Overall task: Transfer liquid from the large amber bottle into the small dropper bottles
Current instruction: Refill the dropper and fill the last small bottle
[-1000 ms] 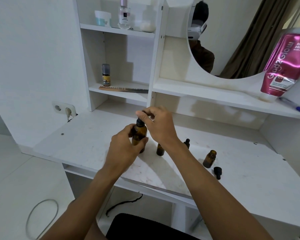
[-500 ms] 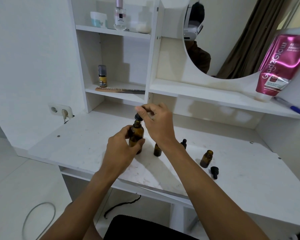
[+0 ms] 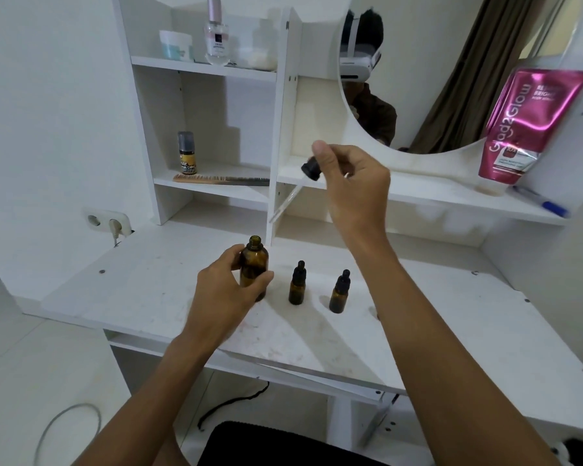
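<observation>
Amber bottle (image 3: 253, 270), uncapped and upright on the counter (image 3: 142, 290), gripped round its body by the left hand (image 3: 229, 294). Above and to its right, dropper (image 3: 295, 188) pinched at the cap by the right hand (image 3: 354, 186), glass tube slanting down-left toward the open neck. Two capped small bottles, (image 3: 297, 283) and (image 3: 339, 292), upright just right of it, nearer the right hand. One large bottle, one dropper.

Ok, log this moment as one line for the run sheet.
left hand: holds large amber bottle upright, uncapped | right hand: holds dropper lifted clear | two small dropper bottles: capped, untouched
</observation>
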